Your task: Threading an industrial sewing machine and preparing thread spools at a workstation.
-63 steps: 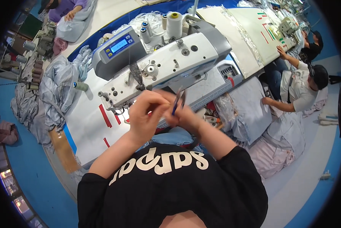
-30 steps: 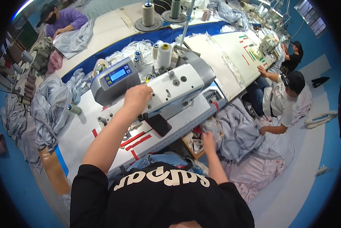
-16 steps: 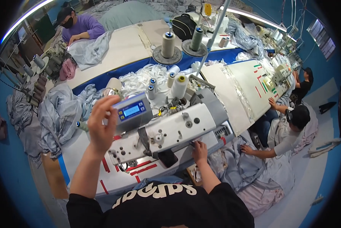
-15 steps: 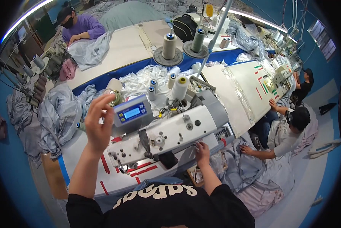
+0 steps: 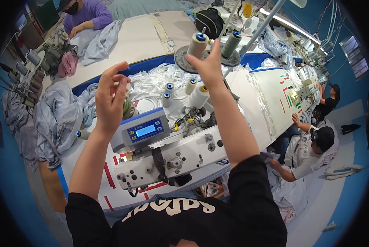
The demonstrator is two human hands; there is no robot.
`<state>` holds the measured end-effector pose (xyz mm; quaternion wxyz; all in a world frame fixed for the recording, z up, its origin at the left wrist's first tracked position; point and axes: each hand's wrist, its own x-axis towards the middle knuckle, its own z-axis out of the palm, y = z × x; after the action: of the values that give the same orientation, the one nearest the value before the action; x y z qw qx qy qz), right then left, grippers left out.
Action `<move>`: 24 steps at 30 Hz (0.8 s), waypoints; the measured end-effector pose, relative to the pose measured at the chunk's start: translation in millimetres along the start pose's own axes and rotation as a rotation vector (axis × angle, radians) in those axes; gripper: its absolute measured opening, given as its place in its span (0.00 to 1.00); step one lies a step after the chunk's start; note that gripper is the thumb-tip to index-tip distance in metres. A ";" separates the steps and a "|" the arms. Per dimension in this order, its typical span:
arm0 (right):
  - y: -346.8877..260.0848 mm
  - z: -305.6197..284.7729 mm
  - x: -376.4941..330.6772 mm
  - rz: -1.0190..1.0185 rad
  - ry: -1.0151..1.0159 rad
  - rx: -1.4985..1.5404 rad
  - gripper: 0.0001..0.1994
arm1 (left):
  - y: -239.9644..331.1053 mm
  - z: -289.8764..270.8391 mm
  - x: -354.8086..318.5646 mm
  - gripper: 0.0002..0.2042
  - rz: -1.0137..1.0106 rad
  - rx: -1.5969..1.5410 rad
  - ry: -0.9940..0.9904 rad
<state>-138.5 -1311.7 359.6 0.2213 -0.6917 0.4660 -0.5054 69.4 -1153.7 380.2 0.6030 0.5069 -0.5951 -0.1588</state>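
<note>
My left hand (image 5: 110, 96) is raised beside the blue-framed control panel (image 5: 143, 129), its fingers bent in toward the thumb. Whatever they pinch, if anything, is too fine to make out. My right hand (image 5: 209, 68) reaches over the sewing machine (image 5: 184, 158), thumb and fingers spread, in front of a cream thread cone (image 5: 197, 44) on a round dark stand. Any contact with that cone is hard to judge. A grey-green thread cone (image 5: 231, 44) stands just right of it. Below my hands, the machine's white arm lies across the table.
White tape heaps (image 5: 151, 84) and small thread spools (image 5: 169, 87) lie behind the panel. Grey cloth (image 5: 57, 119) is piled at left. A slanting metal pole (image 5: 258, 33) rises beside the cones. A person in purple (image 5: 96, 16) and a seated person in white (image 5: 304, 150) are nearby.
My right hand has left the machine's front right side and risen up and forward to the thread cones. My left hand stays raised near the panel. The view has shifted slightly.
</note>
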 end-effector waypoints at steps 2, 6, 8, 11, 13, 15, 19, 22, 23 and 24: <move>-0.3 6.1 17.9 0.100 -0.094 -0.029 0.38 | -5.4 -9.2 7.0 0.14 -0.012 0.037 -0.008; -0.8 14.2 42.2 -0.025 0.049 0.076 0.26 | -23.6 -15.9 32.5 0.13 -0.027 0.082 -0.059; -35.7 5.9 53.9 -0.135 0.160 0.299 0.25 | -27.6 -9.4 49.2 0.13 -0.002 0.115 -0.122; -76.3 -24.0 73.9 -0.232 0.166 0.620 0.20 | -39.3 11.9 80.7 0.15 0.077 0.070 -0.172; -88.6 -36.3 55.0 -0.197 0.075 0.679 0.18 | -40.4 31.0 97.0 0.16 0.063 -0.001 -0.199; -52.2 -25.0 35.0 -0.102 -0.108 0.684 0.19 | -41.7 49.6 103.9 0.18 0.001 -0.108 -0.325; -3.6 13.1 -47.9 0.395 -0.335 0.655 0.22 | -55.3 80.8 89.4 0.21 -0.083 -0.388 -0.624; 5.5 13.2 -66.5 0.698 -0.518 0.630 0.22 | -52.7 92.8 78.3 0.20 -0.122 -0.505 -0.750; 14.0 12.8 -68.9 0.664 -0.574 0.588 0.21 | -50.1 93.3 73.5 0.19 -0.224 -0.542 -0.776; 20.3 11.2 -74.0 0.674 -0.566 0.588 0.21 | -48.9 94.2 69.0 0.18 -0.329 -0.578 -0.802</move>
<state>-141.0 -1258.9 302.9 0.6734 -0.5216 0.4231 -0.3092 23.5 -1269.6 358.5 0.4099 0.3061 -0.6236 -0.5911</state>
